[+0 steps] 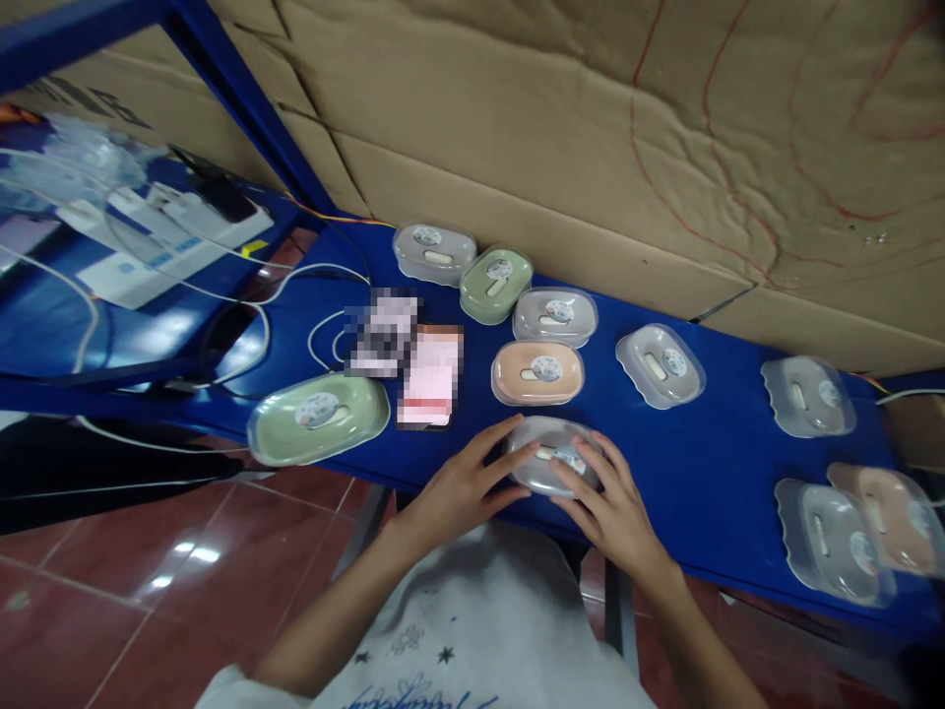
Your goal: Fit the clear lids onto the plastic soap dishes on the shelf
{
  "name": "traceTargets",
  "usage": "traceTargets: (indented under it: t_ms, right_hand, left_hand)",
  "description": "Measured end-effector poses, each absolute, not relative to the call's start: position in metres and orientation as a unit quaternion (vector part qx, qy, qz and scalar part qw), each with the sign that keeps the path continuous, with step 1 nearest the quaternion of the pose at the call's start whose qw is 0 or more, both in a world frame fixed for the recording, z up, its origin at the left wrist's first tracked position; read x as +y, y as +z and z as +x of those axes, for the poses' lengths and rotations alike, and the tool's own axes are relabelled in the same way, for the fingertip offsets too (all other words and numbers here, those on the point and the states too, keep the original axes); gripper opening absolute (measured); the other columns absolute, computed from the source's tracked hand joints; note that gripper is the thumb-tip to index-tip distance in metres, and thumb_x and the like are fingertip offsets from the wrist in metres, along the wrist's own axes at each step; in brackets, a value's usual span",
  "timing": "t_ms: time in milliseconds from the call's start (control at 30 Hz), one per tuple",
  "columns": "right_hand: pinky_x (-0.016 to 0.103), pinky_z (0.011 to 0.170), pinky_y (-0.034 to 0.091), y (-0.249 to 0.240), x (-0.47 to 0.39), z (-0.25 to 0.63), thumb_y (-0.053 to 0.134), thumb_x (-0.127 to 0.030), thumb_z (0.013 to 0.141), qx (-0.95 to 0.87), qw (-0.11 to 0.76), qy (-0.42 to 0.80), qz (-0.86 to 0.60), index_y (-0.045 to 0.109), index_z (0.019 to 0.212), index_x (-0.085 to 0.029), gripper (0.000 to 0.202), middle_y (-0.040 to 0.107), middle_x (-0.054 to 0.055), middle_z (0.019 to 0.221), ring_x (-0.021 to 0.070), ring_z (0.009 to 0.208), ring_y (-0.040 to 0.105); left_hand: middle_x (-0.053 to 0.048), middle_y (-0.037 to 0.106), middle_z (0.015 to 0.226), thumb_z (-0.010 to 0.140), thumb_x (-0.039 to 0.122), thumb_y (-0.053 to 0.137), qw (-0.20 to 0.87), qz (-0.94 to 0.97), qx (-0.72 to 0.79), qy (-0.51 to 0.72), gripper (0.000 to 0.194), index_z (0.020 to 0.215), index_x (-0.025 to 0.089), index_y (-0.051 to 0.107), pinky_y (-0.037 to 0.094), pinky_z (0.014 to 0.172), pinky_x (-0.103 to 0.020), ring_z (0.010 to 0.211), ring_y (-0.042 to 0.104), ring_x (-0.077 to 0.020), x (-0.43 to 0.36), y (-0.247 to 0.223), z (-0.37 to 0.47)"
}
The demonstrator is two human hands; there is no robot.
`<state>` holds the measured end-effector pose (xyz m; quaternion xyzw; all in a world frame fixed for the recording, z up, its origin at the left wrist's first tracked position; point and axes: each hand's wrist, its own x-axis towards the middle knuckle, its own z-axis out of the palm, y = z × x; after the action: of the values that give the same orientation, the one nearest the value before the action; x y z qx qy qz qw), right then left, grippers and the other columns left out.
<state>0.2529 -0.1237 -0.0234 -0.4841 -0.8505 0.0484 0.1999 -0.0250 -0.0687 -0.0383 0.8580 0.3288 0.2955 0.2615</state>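
On the blue table (709,473), spread left hand (472,478) and right hand (609,492) touch a glossy, clear-lidded grey oval box (550,478).

There's open worktop (727,468) right of the lone grey box (641,379). The held box (544,473) and peach box (517,372) crowd its left side; cardboard (576,197) rises behind it.

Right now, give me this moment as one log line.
left hand: touching gray container, fingers spread | right hand: touching same container, fingers spread | beyond: peach container | left end: green container
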Motion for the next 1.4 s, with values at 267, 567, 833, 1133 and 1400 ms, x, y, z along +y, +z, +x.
traceTargets:
  t_ms: [267,567,833,1133,1400]
  right_hand:
    - [0.058,0.117,0.055,-0.02,-0.12,0.254,0.071,-0.034,0.102,-0.853,0.197,0.056,-0.48,0.056,0.156,-0.039,0.057,0.057,0.008,0.158,0.0341,0.154,0.044]
    - [0.059,0.117,0.054,-0.02,-0.115,0.248,0.072,-0.034,0.101,-0.855,0.198,0.053,-0.477,0.06,0.153,-0.038,0.053,0.056,0.009,0.156,0.0354,0.153,0.045]
    - [0.059,0.114,0.056,-0.019,-0.106,0.238,0.074,-0.032,0.1,-0.855,0.196,0.05,-0.477,0.061,0.151,-0.037,0.053,0.056,0.01,0.155,0.037,0.151,0.045]
    - [0.057,0.113,0.056,-0.016,-0.097,0.227,0.077,-0.032,0.098,-0.854,0.2,0.052,-0.477,0.064,0.146,-0.035,0.049,0.055,0.01,0.154,0.0367,0.15,0.045]
    - [0.058,0.116,0.054,-0.017,-0.104,0.23,0.075,-0.033,0.099,-0.851,0.213,0.064,-0.476,0.058,0.154,-0.037,0.057,0.054,0.009,0.158,0.0359,0.153,0.043]
  left_hand:
    - [-0.014,0.041,0.17,0.104,0.034,0.071,0.262,0.861,0.332,0.283,0.064,0.162,0.03,0.044,0.059,0.117,-0.051,0.153,0.052,-0.0311,-0.067,-0.033,-0.028]
    - [-0.015,0.042,0.169,0.105,0.035,0.068,0.265,0.859,0.334,0.284,0.062,0.162,0.03,0.043,0.059,0.117,-0.052,0.153,0.051,-0.0312,-0.064,-0.03,-0.034]
    - [-0.015,0.042,0.168,0.107,0.033,0.066,0.265,0.855,0.339,0.288,0.06,0.162,0.029,0.043,0.058,0.117,-0.055,0.153,0.05,-0.0318,-0.058,-0.028,-0.042]
    - [-0.014,0.043,0.168,0.106,0.033,0.066,0.283,0.847,0.332,0.304,0.06,0.162,0.03,0.043,0.059,0.116,-0.055,0.153,0.051,-0.0321,-0.049,-0.03,-0.051]
    - [-0.014,0.042,0.168,0.105,0.034,0.067,0.28,0.847,0.336,0.303,0.061,0.162,0.03,0.044,0.058,0.118,-0.054,0.153,0.05,-0.0309,-0.057,-0.034,-0.048]
